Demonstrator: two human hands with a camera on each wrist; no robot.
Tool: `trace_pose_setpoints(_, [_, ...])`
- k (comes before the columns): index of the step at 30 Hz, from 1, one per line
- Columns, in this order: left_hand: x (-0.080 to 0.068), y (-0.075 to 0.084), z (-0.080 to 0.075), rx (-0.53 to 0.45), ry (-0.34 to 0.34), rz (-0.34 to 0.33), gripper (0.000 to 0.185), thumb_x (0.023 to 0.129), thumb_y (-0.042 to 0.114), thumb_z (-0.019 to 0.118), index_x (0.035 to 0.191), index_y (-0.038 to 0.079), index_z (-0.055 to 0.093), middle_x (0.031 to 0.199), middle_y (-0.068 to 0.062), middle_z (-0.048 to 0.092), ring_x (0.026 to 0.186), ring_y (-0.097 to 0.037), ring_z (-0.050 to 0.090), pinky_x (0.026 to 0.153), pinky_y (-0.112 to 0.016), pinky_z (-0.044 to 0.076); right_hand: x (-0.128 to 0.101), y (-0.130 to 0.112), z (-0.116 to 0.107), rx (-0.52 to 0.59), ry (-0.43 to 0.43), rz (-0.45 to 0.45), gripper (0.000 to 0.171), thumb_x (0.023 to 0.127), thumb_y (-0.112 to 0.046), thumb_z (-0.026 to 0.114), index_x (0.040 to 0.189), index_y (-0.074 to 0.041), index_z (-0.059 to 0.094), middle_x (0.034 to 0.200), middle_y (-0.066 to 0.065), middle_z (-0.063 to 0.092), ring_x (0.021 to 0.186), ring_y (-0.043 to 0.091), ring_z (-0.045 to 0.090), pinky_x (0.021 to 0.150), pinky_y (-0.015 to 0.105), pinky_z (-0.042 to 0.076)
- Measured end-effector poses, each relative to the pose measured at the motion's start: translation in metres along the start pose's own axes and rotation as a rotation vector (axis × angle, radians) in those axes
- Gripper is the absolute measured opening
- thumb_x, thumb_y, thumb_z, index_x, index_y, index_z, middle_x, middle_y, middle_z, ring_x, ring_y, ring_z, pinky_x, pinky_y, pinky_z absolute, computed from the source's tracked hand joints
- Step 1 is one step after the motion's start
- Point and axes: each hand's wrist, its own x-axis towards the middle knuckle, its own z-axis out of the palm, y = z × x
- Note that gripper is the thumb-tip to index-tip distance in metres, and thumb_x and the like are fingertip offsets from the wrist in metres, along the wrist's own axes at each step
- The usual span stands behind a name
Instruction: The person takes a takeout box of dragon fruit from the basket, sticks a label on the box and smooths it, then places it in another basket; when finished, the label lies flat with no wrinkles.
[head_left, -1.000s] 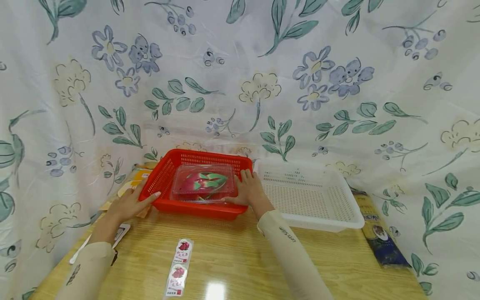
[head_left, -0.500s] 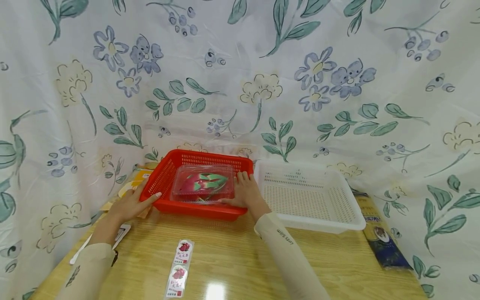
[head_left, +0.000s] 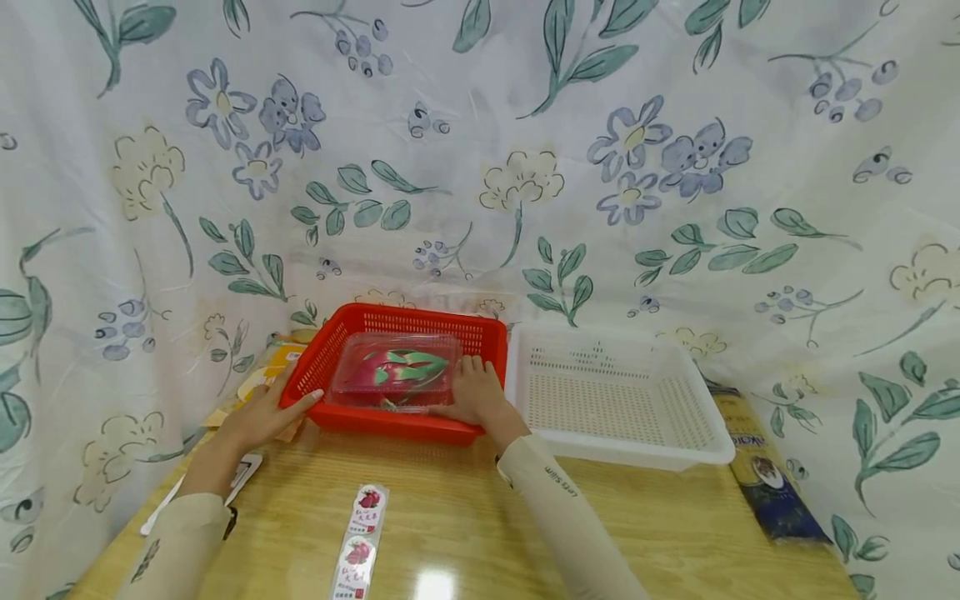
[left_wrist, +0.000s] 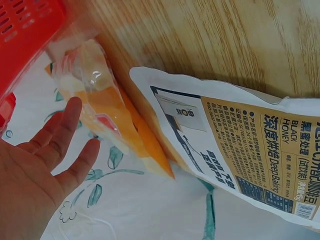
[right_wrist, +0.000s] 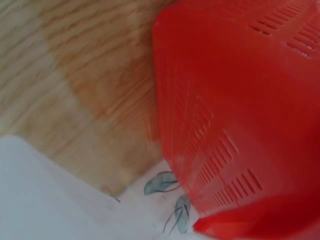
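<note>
Curtain: white cloth with painted flowers and leaves [head_left: 480, 125] stands behind the far edge of the wooden worktop [head_left: 465, 525].
Red basket: the red slotted basket [head_left: 405, 425] sits near the far edge of the worktop, left of its middle.
Clear box: the clear plastic box [head_left: 343, 377] lies inside the red basket, close to its near wall, with a pink and green dragon fruit [head_left: 408, 364] in it.
Left hand: the left hand [head_left: 258, 417] is at the near left corner of the red basket, thumb along the rim; its visible fingers are spread, pointing towards a yellow packet [head_left: 267, 377].
Right hand: the right hand [head_left: 480, 398] reaches inside the basket, at the right end of the box; thumb stands apart from the fingers, but I cannot tell if they pinch the box.
White basket: a white slotted basket [head_left: 630, 448] stands just beside the red one, on its right.
Worktop edges: a dark blue and gold bag [head_left: 771, 471] lies along the right edge; a white and brown pouch [left_wrist: 250, 145] lies at the left edge.
Room: wood shows from the red basket's near wall towards the near side, where a sticker strip [head_left: 362, 537] lies.
</note>
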Motion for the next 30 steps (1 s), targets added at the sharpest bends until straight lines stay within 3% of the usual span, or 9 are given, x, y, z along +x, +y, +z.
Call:
trace_pose_setpoints(8, [0.001, -0.001, 0.0, -0.002, -0.002, -0.004, 0.102, 0.092, 0.076, 0.034, 0.159, 0.011, -0.007, 0.141, -0.046, 0.022, 0.115, -0.064, 0.04, 0.079, -0.068, 0.051, 0.002, -0.005, 0.003, 0.134, -0.022, 0.011, 0.102, 0.083, -0.073, 0.058, 0.15, 0.0, 0.035, 0.141, 0.015, 0.048, 0.129, 0.028, 0.045, 0.111, 0.041, 0.042])
trace_pose_setpoints(14, [0.001, 0.0, 0.001, -0.003, 0.006, 0.001, 0.102, 0.092, 0.075, 0.035, 0.159, 0.011, -0.006, 0.14, -0.045, 0.025, 0.114, -0.062, 0.042, 0.079, -0.069, 0.051, 0.004, -0.009, 0.004, 0.344, -0.045, 0.045, 0.104, 0.08, -0.067, 0.068, 0.15, 0.001, 0.033, 0.132, 0.016, 0.051, 0.118, 0.028, 0.051, 0.104, 0.04, 0.049])
trace_pose_setpoints(24, [-0.001, 0.0, 0.002, -0.023, -0.001, -0.035, 0.104, 0.091, 0.077, 0.036, 0.159, 0.012, -0.008, 0.143, -0.045, 0.02, 0.115, -0.063, 0.04, 0.079, -0.068, 0.052, 0.006, -0.011, 0.007, 0.62, -0.141, 0.097, 0.115, 0.082, -0.062, 0.07, 0.158, -0.001, 0.009, 0.148, 0.02, 0.046, 0.131, 0.033, 0.051, 0.108, 0.048, 0.045])
trace_pose_setpoints(30, [0.0, 0.0, 0.002, -0.028, 0.021, -0.006, 0.102, 0.092, 0.075, 0.037, 0.159, 0.012, -0.006, 0.144, -0.043, 0.023, 0.116, -0.061, 0.041, 0.081, -0.07, 0.05, 0.007, -0.012, 0.008, 0.837, -0.179, 0.128, 0.114, 0.086, -0.054, 0.071, 0.158, 0.0, 0.0, 0.133, 0.019, 0.06, 0.115, 0.031, 0.061, 0.106, 0.048, 0.047])
